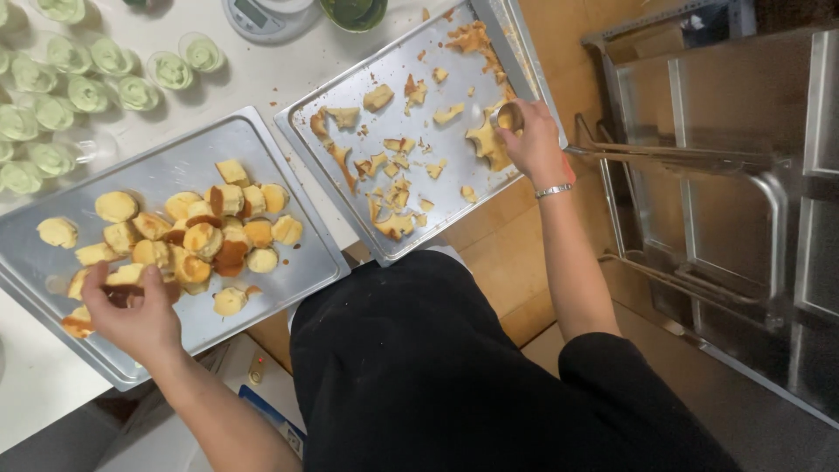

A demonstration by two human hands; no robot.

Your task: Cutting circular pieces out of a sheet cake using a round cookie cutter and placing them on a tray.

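You're in a bakery kitchen: cake rounds [210, 232] by your left hand [131, 319], steel rack [717, 175] right of your right hand [533, 144].

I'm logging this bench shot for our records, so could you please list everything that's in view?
left baking tray: one, silver, on the white table.
cake rounds: many, yellow and brown, heaped on the left baking tray.
right baking tray: one, silver, jutting past the table edge.
cake scraps: many, yellow-brown, scattered on the right baking tray.
cups of green cream: many, clear, top left.
kitchen scale: one, white, top edge.
green bowl: one, top edge.
metal rack: one, silver, at right.
bracelet: one, silver, right wrist.
round cutter: one, metal, in the right hand.
left hand: on a cake round.
right hand: holds the round cutter over scraps.
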